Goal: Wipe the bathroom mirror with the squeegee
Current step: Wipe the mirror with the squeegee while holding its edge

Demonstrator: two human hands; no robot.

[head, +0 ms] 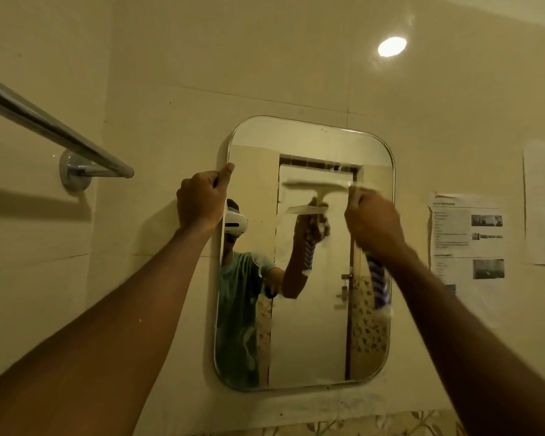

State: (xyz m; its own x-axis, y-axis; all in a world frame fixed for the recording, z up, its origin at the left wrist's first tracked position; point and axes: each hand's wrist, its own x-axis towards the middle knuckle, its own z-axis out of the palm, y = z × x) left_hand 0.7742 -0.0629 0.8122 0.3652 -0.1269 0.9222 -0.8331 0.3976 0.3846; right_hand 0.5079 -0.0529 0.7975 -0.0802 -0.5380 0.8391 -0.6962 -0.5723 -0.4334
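With the squeegee (318,184) blade lying level across the upper mirror (306,309), I see right hand (372,221) fingers gripping its handle; left hand (202,199) grips the mirror's edge.

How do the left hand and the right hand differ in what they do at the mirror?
The left hand grips the mirror by its left edge; the right hand holds the squeegee on the glass. The left hand looks sharp, the right hand blurred. Both are raised near the mirror's upper part.
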